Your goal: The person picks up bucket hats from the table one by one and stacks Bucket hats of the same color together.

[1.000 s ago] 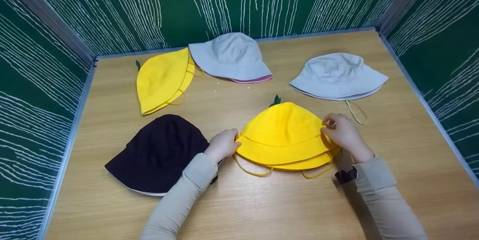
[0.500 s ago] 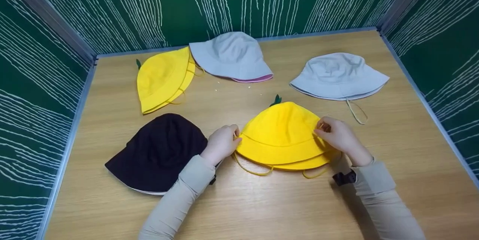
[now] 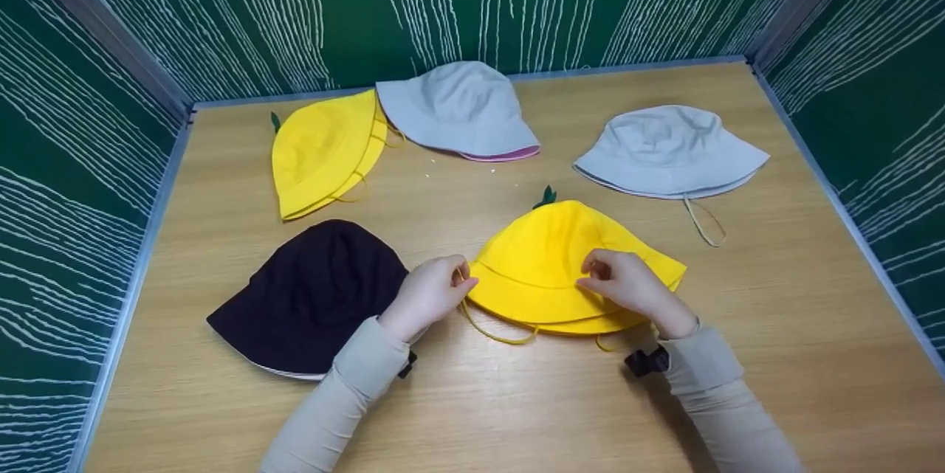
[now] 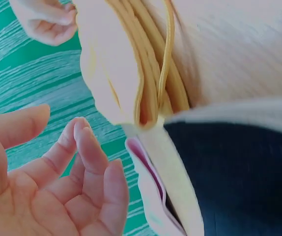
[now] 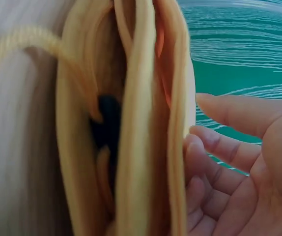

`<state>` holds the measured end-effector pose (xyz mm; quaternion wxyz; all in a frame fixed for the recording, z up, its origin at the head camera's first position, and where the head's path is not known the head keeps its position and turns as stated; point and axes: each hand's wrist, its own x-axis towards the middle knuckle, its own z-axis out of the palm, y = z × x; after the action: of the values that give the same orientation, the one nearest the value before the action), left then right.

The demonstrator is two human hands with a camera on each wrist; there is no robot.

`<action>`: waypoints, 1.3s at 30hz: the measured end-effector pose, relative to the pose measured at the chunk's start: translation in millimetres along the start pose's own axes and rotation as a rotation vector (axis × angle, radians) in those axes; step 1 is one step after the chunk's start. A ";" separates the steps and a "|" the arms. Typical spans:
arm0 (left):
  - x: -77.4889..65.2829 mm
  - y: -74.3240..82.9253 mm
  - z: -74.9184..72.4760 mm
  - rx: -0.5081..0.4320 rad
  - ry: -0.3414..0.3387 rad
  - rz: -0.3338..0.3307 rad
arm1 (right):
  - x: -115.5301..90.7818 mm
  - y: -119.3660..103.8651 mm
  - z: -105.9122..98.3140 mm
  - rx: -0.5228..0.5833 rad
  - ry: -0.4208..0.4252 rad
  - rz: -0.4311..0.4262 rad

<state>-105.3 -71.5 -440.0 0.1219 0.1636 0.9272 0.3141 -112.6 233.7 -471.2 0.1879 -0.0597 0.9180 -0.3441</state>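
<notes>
A yellow bucket hat (image 3: 568, 244) with a green leaf tip and yellow cords lies at the middle front; the left wrist view shows several brim layers (image 4: 146, 64). My left hand (image 3: 432, 292) is beside its left brim corner; the left wrist view shows thumb and fingers apart with nothing between them. My right hand (image 3: 627, 281) hovers over the front right of the hat, its loosely bent fingers (image 5: 224, 152) close to the brim. Whether they touch the cloth I cannot tell. Under the brim, the right wrist view shows a dark cord stopper (image 5: 107, 125).
Left of the yellow hat lies a black hat (image 3: 317, 296), partly behind my left forearm. Further back are another yellow hat (image 3: 321, 152), a pale hat (image 3: 465, 108) with a pink underside, and a second pale hat (image 3: 668, 148) with a cord. Green walls (image 3: 354, 15) enclose the wooden table (image 3: 502, 414).
My right hand has moved left from the right brim corner to over the hat's front. My left hand has drawn back slightly from the left brim, its fingers loosened. The hats stay put.
</notes>
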 end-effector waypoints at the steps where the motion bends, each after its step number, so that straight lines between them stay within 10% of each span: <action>1: -1.8 -2.1 -2.5 -0.012 0.023 0.007 | 0.3 -0.5 1.6 0.002 -0.003 -0.005; 22: -0.5 -84.3 -110.9 -0.300 0.338 -0.301 | 2.5 4.1 18.5 0.023 0.010 0.057; 30: 1.6 -124.3 -141.2 -0.431 0.358 -0.544 | 2.5 4.0 18.7 0.023 0.021 0.028; 39: 8.6 -150.9 -155.7 -0.605 0.352 -0.672 | 2.6 8.6 18.4 0.014 0.031 -0.002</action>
<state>-198.6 -265.8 -414.6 0.0999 -0.2437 0.8024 0.5356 -107.7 228.4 -490.3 0.1737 -0.0540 0.9183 -0.3517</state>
